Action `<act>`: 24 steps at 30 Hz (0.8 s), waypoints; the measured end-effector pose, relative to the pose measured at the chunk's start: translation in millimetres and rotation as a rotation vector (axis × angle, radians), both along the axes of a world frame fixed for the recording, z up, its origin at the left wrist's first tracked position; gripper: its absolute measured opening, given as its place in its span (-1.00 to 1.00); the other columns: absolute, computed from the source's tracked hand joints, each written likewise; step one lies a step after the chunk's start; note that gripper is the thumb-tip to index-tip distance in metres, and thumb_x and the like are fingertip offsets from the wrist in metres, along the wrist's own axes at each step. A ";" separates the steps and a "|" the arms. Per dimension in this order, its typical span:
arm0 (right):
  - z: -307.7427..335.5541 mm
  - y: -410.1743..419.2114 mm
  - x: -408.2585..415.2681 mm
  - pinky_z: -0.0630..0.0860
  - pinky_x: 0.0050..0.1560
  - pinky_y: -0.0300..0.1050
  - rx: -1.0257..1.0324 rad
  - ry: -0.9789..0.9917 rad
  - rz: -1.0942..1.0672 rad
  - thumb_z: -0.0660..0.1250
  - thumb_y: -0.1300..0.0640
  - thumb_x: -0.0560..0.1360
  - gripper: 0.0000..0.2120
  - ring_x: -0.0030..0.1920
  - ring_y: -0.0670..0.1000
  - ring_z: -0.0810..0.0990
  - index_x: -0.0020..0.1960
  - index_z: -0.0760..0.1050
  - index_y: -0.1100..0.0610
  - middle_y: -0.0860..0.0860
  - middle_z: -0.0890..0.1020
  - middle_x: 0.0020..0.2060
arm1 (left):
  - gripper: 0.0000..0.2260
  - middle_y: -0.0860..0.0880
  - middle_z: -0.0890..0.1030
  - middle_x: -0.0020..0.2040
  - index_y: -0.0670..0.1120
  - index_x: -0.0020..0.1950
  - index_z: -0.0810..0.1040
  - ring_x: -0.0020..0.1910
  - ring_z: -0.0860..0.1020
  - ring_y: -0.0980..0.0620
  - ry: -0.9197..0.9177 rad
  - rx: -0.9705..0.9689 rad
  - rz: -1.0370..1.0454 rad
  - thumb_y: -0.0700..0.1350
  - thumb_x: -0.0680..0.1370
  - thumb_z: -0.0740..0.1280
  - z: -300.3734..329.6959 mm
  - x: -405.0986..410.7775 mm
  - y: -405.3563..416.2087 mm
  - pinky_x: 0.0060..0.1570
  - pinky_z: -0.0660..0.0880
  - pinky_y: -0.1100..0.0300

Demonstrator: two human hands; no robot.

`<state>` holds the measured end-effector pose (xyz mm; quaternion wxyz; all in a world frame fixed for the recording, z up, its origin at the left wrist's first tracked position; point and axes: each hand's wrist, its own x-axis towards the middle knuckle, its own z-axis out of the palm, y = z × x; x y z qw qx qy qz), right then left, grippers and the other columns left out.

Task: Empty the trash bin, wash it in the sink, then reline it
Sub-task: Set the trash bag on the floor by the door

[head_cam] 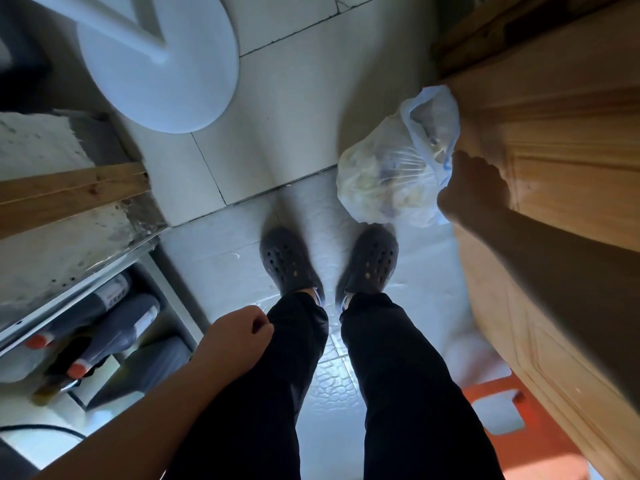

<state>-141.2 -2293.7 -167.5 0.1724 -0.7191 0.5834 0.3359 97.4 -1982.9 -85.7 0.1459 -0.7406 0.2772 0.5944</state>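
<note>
A translucent trash bag (388, 174), full of waste, hangs low over the tiled floor just ahead of my right foot. My right hand (472, 188) grips its bunched top next to the wooden door. My left hand (239, 336) is loosely curled beside my left thigh and holds nothing. No trash bin shows in this view.
A wooden door (561, 168) fills the right side. At upper left stands a round white stool (162, 74). A low metal shelf (86, 282) with dark bottles (114, 334) is on the left. An orange plastic stool (502, 414) sits at lower right. My feet in grey clogs (287, 261) stand mid-floor.
</note>
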 end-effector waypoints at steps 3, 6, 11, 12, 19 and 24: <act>5.5 6.9 -2.6 0.44 0.13 0.10 -0.037 0.031 0.112 0.28 0.19 0.43 -0.54 0.20 0.28 0.44 0.31 0.31 0.14 0.21 0.45 0.20 | -0.86 0.16 0.61 -0.17 0.16 -0.21 0.47 -0.15 0.53 0.18 0.005 0.004 -0.006 0.03 0.56 0.29 4.1 -2.1 1.9 -0.14 0.37 0.23; 10.3 17.1 -7.8 0.32 0.33 0.17 -0.019 0.036 0.307 0.28 0.17 0.41 -0.39 0.35 0.30 0.31 0.44 0.24 0.16 0.21 0.33 0.38 | -0.84 0.19 0.59 -0.19 0.18 -0.22 0.45 -0.18 0.51 0.21 -0.001 0.005 -0.008 0.03 0.56 0.29 6.6 -3.9 6.0 -0.17 0.35 0.24; 28.4 45.2 0.9 0.49 0.01 0.08 0.223 -0.138 0.426 0.24 0.18 0.46 -0.62 0.17 0.25 0.49 0.28 0.41 0.17 0.17 0.48 0.21 | -0.88 0.17 0.60 -0.17 0.16 -0.18 0.49 -0.16 0.53 0.18 -0.017 -0.017 -0.009 0.02 0.57 0.28 19.6 -7.2 10.4 -0.16 0.37 0.23; 35.6 50.5 4.4 0.46 -0.04 0.02 0.334 -0.117 0.342 0.23 0.14 0.49 -0.65 0.15 0.21 0.51 0.27 0.42 0.13 0.13 0.49 0.19 | -0.89 0.16 0.61 -0.15 0.15 -0.16 0.51 -0.15 0.54 0.16 -0.027 -0.023 -0.008 0.02 0.57 0.29 25.3 -8.1 11.0 -0.15 0.38 0.22; 133.1 83.6 26.5 0.39 -0.10 -0.05 0.517 -0.148 0.204 0.19 0.09 0.55 -0.83 -0.03 0.11 0.50 0.06 0.45 0.15 0.03 0.48 -0.01 | -0.93 0.17 0.58 -0.19 0.13 -0.13 0.53 -0.14 0.53 0.14 -0.042 -0.018 0.049 0.03 0.55 0.30 107.9 -6.8 14.2 -0.23 0.35 0.23; 244.1 101.2 35.6 0.50 -0.01 -0.01 0.530 -0.155 0.255 0.18 0.09 0.55 -0.80 0.07 0.14 0.56 0.08 0.48 0.15 0.08 0.59 0.06 | -0.92 0.17 0.56 -0.19 0.14 -0.15 0.51 -0.17 0.52 0.15 -0.013 -0.043 0.067 0.03 0.55 0.32 199.0 -1.6 25.1 -0.30 0.32 0.29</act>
